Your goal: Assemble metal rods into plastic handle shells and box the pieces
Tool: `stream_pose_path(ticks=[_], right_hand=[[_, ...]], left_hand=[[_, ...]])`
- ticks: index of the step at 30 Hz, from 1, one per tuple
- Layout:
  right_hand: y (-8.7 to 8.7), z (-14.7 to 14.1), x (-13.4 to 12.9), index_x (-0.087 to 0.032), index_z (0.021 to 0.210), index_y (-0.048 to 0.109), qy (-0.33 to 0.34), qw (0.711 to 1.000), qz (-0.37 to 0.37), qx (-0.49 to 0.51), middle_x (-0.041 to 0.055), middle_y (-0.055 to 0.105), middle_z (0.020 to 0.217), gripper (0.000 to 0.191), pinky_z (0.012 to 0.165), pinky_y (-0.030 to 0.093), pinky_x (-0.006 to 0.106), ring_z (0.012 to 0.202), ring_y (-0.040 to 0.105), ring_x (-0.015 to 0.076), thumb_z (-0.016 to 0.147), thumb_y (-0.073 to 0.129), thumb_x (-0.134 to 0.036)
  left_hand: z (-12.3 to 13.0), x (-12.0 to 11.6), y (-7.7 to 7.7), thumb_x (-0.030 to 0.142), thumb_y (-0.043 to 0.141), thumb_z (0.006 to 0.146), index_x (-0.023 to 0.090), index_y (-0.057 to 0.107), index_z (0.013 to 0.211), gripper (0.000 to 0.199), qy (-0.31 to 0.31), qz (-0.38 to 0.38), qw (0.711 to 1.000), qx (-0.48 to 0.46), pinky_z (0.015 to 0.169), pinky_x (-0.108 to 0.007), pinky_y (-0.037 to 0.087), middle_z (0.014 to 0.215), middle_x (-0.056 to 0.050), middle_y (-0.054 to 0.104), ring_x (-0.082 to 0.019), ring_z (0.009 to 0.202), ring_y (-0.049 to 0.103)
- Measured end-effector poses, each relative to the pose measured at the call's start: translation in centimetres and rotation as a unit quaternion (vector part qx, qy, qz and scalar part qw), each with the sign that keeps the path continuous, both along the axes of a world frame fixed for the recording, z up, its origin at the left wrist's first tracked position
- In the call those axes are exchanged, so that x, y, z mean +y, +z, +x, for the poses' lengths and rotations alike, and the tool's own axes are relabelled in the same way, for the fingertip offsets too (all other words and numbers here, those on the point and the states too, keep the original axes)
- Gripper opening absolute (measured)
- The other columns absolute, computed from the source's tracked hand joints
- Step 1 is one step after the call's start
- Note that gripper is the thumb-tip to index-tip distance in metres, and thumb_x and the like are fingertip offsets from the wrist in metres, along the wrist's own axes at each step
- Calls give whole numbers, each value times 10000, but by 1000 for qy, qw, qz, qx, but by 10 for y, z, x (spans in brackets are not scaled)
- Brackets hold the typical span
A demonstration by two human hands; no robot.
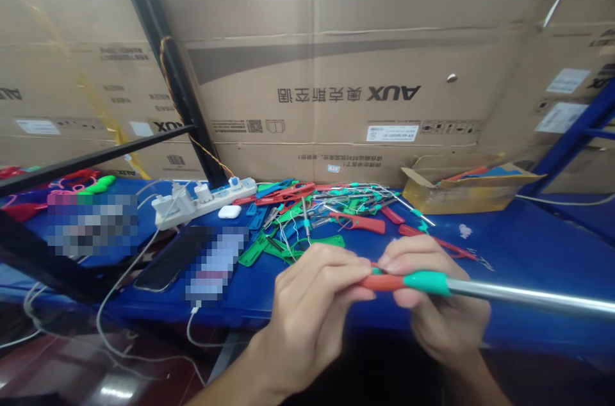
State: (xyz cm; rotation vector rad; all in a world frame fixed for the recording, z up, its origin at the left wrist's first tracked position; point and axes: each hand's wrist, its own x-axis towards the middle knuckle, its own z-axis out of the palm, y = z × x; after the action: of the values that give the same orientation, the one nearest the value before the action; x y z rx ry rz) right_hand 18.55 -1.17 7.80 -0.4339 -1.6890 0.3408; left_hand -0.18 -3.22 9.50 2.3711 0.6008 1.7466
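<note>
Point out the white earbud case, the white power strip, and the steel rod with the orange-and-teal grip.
White earbud case point(229, 212): head view, on its top.
White power strip point(246, 189): head view, on its right end.
Steel rod with orange-and-teal grip point(425, 282): head view, on the grip's teal part.

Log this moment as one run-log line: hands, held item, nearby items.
left hand: pinching orange-red grip | right hand: holding teal sleeve | held item: metal rod | nearby: red and green plastic pieces on blue table

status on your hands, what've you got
Left hand, right hand both on steel rod, at its red-and-teal plastic grip. Loose red and green plastic parts on blue bench beyond hands.
</note>
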Motion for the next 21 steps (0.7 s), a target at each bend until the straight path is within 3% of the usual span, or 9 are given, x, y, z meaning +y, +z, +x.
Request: stream_pose_path(ticks=[4, 8, 13, 16, 21], right_hand=[[-3, -3, -5, -216, 1066, 685, -48, 999, 19, 13, 33, 674, 915, 105, 761, 529, 344, 852, 636, 196, 965, 664, -237], [1, 2, -8, -212, 1034, 691, -37, 999, -2, 16, 39, 658, 889, 82, 772, 518, 366, 853, 622, 209, 958, 661, -221], [8, 11, -8, -213, 963, 706, 3, 990, -48, 131, 34, 594, 871, 87, 732, 492, 334, 839, 577, 190, 975, 649, -278], [12, 14, -4, -217, 952, 704, 37, 979, -94, 178, 29, 540, 877, 102, 651, 478, 297, 800, 546, 170, 974, 649, -300], [13, 16, 2, -219, 912, 697, 55, 968, -144, 199, 21, 497, 881, 94, 584, 470, 270, 731, 525, 144, 945, 684, -306]], left_hand=[[6, 2, -5, 38, 629, 962, 116, 642, 1140, 195, -17, -27, 999, -16, 852, -297, 568, 1047, -92, 707, -168, 970, 670], [8, 4, -5, 109, 613, 992, 143, 618, 1197, 208, -63, -48, 997, -6, 913, -322, 560, 1111, -90, 696, -180, 1026, 664], [0, 8, 0, 364, 630, 1008, 196, 457, 1442, 496, -42, -133, 983, 117, 1075, -386, 498, 1375, -120, 627, -247, 1267, 602], [-1, 11, -2, 381, 507, 1066, 205, 518, 1369, 351, -28, -146, 970, 191, 945, -350, 562, 1238, -88, 706, -228, 1102, 694], [7, 13, -13, 303, 434, 1090, 136, 594, 1205, 258, -39, -128, 978, 157, 698, -285, 569, 997, -83, 732, -180, 775, 702]])
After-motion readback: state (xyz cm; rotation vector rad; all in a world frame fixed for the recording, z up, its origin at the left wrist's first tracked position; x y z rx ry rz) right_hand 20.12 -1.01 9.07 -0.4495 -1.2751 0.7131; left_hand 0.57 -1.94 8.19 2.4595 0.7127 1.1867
